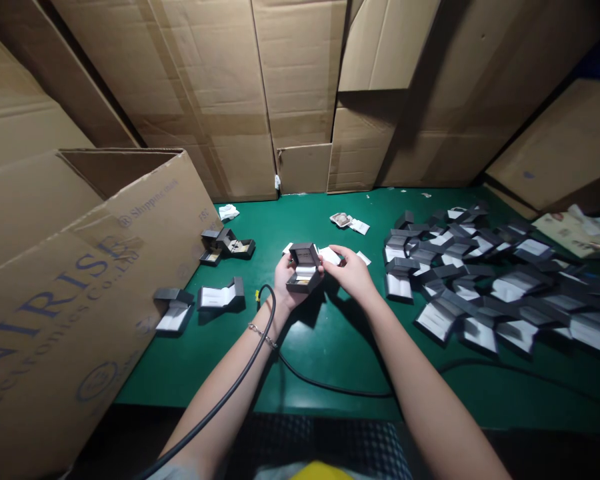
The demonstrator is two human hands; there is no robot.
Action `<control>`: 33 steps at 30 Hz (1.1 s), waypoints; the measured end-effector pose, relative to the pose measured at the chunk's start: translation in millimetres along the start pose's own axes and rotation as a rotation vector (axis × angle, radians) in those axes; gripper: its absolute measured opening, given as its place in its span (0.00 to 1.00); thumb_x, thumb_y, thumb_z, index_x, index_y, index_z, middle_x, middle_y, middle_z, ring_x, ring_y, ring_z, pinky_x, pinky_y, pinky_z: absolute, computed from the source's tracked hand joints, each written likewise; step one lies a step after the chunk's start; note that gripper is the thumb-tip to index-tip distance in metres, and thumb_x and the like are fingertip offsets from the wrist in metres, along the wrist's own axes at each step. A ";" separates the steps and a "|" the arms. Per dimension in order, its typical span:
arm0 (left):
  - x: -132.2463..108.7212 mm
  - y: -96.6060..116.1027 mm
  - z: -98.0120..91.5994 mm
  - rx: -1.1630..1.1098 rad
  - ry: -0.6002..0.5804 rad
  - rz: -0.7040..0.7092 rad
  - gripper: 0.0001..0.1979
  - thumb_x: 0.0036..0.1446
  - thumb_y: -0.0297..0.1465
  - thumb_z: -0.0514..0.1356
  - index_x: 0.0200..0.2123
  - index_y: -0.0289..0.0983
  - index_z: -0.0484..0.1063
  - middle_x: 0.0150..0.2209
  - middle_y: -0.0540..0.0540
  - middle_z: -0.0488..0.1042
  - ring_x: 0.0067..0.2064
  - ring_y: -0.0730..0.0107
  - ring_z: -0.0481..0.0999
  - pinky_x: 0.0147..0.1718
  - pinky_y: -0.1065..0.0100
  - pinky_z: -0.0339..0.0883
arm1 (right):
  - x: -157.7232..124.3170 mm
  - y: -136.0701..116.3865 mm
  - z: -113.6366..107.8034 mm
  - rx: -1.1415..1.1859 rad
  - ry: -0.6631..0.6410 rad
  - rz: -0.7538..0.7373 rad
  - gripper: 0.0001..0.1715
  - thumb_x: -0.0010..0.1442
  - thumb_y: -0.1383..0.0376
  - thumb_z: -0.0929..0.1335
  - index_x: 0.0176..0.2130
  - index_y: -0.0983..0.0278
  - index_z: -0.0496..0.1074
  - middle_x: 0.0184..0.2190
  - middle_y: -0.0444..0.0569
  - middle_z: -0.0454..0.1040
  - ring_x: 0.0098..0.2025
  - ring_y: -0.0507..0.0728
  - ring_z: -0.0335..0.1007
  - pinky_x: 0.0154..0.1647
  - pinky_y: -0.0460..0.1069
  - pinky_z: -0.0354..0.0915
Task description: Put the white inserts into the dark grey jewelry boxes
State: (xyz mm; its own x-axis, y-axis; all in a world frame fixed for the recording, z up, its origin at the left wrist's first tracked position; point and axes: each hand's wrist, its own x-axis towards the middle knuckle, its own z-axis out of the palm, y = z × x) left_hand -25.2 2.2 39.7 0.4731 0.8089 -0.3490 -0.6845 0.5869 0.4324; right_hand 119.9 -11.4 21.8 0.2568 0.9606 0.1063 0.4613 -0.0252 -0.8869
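My left hand (286, 285) is wrapped round a small dark gift box (304, 283), held above the green table with its lid raised. White lining and a small yellowish patch show inside the box; what the patch is I cannot make out. Close to the box's right side, my right hand (353, 272) pinches a small white card (329, 256). Left of my hands, a similar dark box (222, 297) with a white insert lies open, and another open box (174, 312) rests against the carton. Farther back sit a few dark boxes (227, 245) with their lids up.
Many open dark boxes (480, 280) crowd the right of the green table (330, 360). A large printed carton (95, 293) stands at left, cardboard (205, 87) behind. A black cable (230, 390) crosses my left forearm. Crumpled packets (349, 222) lie at the back.
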 end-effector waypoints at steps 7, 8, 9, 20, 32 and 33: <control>7.4 5.8 -3.6 0.017 0.059 0.182 0.20 0.61 0.34 0.45 0.40 0.28 0.73 0.28 0.39 0.77 0.25 0.66 0.76 0.27 0.66 0.71 | -1.3 -1.2 1.1 0.011 0.024 -0.057 0.25 0.48 0.61 0.71 0.47 0.65 0.75 0.46 0.56 0.76 0.42 0.59 0.73 0.46 0.56 0.69; 9.4 6.2 -5.1 0.029 0.078 0.243 0.20 0.62 0.34 0.45 0.39 0.27 0.73 0.29 0.39 0.77 0.25 0.66 0.76 0.27 0.67 0.71 | -2.3 -2.3 1.5 0.016 0.028 -0.069 0.25 0.48 0.60 0.71 0.46 0.65 0.75 0.45 0.55 0.76 0.42 0.59 0.73 0.47 0.56 0.69; 11.4 6.3 -6.4 0.044 0.095 0.302 0.21 0.62 0.35 0.44 0.37 0.28 0.73 0.29 0.39 0.77 0.25 0.67 0.76 0.26 0.68 0.70 | -3.3 -3.6 1.9 0.021 0.031 -0.079 0.24 0.48 0.60 0.71 0.46 0.65 0.75 0.44 0.54 0.76 0.41 0.59 0.73 0.47 0.55 0.69; 15.7 -6.5 -8.7 0.181 0.040 0.538 0.12 0.56 0.37 0.59 0.40 0.35 0.69 0.35 0.46 0.76 0.34 0.69 0.77 0.37 0.67 0.69 | -9.1 -8.7 4.6 0.226 -0.031 -0.101 0.25 0.48 0.56 0.73 0.44 0.64 0.76 0.42 0.53 0.77 0.44 0.60 0.73 0.48 0.55 0.68; 17.6 -12.4 -12.4 0.281 0.049 0.661 0.11 0.57 0.37 0.59 0.41 0.38 0.67 0.36 0.48 0.73 0.35 0.71 0.74 0.36 0.70 0.66 | -17.3 -20.0 6.5 0.261 -0.090 -0.091 0.19 0.46 0.61 0.72 0.40 0.61 0.76 0.43 0.50 0.78 0.46 0.59 0.73 0.51 0.55 0.66; 17.3 -12.6 -12.5 0.283 0.048 0.659 0.11 0.57 0.37 0.59 0.41 0.38 0.66 0.36 0.48 0.73 0.35 0.71 0.74 0.36 0.70 0.66 | -16.6 -20.1 6.9 0.299 -0.098 -0.067 0.19 0.45 0.61 0.72 0.40 0.62 0.75 0.43 0.50 0.78 0.46 0.59 0.74 0.51 0.55 0.66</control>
State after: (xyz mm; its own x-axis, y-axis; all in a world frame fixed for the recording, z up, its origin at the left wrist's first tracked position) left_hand -15.4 8.4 17.9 -0.0185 0.9995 0.0259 -0.6464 -0.0318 0.7624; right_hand 100.5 -24.9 34.8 0.1442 0.9799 0.1378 0.2006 0.1074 -0.9738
